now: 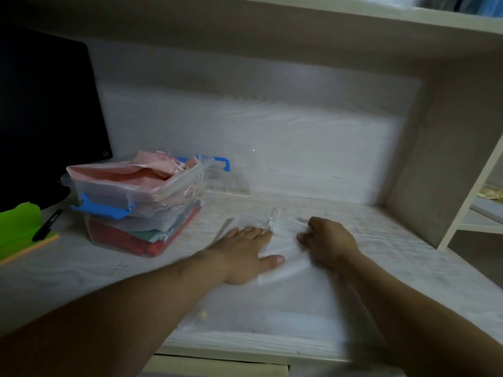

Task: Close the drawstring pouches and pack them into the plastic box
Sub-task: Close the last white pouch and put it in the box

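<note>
A white sheer drawstring pouch lies flat on the pale desk in front of me, blurred by motion. My left hand rests flat on its left part with straight fingers. My right hand has curled fingers gripping the pouch's right side near the top; a white drawstring knot shows between the hands. To the left stands a clear plastic box with blue latches, stuffed with pink, grey, green and red pouches, its lid sitting askew on top.
A dark monitor stands at the back left. A green notepad with a black marker lies at the left edge. A shelf side panel bounds the desk on the right. A shelf runs overhead.
</note>
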